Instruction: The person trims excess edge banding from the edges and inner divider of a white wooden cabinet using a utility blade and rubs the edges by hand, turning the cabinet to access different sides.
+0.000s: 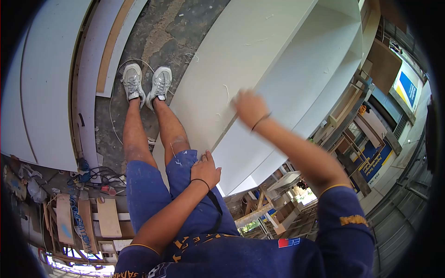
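Observation:
A large white cabinet carcass [232, 69] with open compartments lies beside my legs. My left hand [205, 172] is by its near end, against my shorts, fingers partly spread, with the fingertips at the panel's edge. It appears to hold nothing. Over the long edge of the cabinet is my right hand [250, 109], smeared by motion. Its fingers are too blurred to show whether they hold anything. Thin white curled strips [226, 91] lie on the cabinet's flat side panel.
On the left stand large white panels [46, 83]. Tangled cables [99, 173] and wooden boards [109, 217] lie at the lower left. A thin cord [112, 113] runs over the stained floor [185, 28] near my shoes. Wooden frames [350, 106] are stacked beyond the cabinet.

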`<act>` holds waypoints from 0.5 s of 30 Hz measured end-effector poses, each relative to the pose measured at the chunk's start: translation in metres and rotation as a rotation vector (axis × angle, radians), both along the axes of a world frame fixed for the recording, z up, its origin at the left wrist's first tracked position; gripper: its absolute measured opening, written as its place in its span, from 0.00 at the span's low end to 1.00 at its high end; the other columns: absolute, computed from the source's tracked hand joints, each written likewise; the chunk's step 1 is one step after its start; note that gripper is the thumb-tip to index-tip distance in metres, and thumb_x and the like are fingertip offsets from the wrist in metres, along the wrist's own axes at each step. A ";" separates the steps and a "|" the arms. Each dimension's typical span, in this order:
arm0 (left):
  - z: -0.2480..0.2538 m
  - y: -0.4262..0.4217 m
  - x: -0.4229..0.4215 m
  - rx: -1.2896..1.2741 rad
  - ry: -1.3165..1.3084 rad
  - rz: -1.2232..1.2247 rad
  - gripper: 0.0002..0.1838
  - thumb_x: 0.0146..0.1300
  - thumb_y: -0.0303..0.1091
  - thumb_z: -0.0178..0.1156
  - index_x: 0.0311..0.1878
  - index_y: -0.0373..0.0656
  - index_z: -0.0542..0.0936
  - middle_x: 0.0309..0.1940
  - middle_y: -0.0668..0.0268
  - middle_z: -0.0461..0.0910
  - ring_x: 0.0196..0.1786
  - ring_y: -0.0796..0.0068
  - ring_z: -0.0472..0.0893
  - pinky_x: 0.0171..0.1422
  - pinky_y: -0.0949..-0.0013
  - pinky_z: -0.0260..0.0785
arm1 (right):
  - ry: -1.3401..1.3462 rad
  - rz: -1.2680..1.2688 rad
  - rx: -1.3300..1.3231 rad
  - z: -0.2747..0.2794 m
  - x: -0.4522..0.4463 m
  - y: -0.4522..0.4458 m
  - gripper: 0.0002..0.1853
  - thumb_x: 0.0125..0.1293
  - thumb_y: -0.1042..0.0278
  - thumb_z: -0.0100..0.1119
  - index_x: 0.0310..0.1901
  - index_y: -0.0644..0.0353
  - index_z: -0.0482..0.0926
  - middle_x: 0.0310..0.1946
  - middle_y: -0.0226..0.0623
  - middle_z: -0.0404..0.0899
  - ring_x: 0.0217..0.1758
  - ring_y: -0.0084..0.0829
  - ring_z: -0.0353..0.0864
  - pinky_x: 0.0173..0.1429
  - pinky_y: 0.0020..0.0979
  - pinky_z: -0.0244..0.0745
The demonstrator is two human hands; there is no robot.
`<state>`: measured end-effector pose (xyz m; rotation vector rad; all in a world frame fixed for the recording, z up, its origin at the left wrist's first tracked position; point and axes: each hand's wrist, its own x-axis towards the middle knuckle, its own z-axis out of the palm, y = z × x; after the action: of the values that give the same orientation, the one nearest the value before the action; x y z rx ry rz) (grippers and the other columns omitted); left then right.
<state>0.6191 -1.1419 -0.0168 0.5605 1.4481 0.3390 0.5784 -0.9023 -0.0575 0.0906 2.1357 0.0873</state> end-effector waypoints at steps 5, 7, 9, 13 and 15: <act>0.000 0.002 0.005 0.016 0.059 -0.033 0.39 0.58 0.43 0.59 0.65 0.25 0.59 0.57 0.43 0.71 0.54 0.53 0.77 0.60 0.63 0.67 | 0.004 -0.065 -0.178 0.036 0.007 -0.041 0.11 0.60 0.65 0.53 0.43 0.51 0.80 0.39 0.41 0.76 0.49 0.42 0.77 0.40 0.40 0.77; 0.001 -0.001 0.010 0.012 0.072 -0.026 0.38 0.58 0.42 0.59 0.65 0.25 0.59 0.59 0.43 0.70 0.56 0.54 0.76 0.61 0.63 0.66 | 0.204 -0.122 0.066 0.023 -0.052 0.046 0.13 0.60 0.69 0.50 0.46 0.47 0.78 0.40 0.39 0.75 0.48 0.41 0.77 0.42 0.42 0.76; 0.005 -0.002 0.009 0.023 0.096 -0.033 0.38 0.59 0.42 0.58 0.66 0.26 0.59 0.62 0.43 0.68 0.59 0.55 0.75 0.62 0.63 0.65 | 0.421 -0.043 0.268 0.013 -0.100 0.128 0.15 0.63 0.72 0.47 0.49 0.46 0.78 0.38 0.39 0.75 0.43 0.40 0.78 0.42 0.38 0.77; -0.001 -0.018 0.016 0.055 0.112 -0.002 0.36 0.59 0.42 0.57 0.65 0.28 0.61 0.63 0.44 0.66 0.60 0.56 0.74 0.62 0.61 0.65 | 0.569 0.102 0.236 0.005 -0.089 0.153 0.17 0.58 0.76 0.49 0.48 0.47 0.78 0.37 0.38 0.75 0.44 0.39 0.76 0.41 0.37 0.77; 0.001 -0.025 0.017 0.084 0.077 0.095 0.31 0.61 0.43 0.55 0.60 0.29 0.67 0.62 0.43 0.67 0.56 0.50 0.76 0.60 0.57 0.67 | 0.550 0.083 0.071 0.002 -0.036 0.095 0.19 0.54 0.78 0.50 0.47 0.48 0.77 0.35 0.37 0.72 0.41 0.38 0.75 0.37 0.35 0.77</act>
<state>0.6360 -1.1670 -0.0159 0.5792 1.5438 0.4597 0.5425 -0.8073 -0.0556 0.0728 2.6864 0.2064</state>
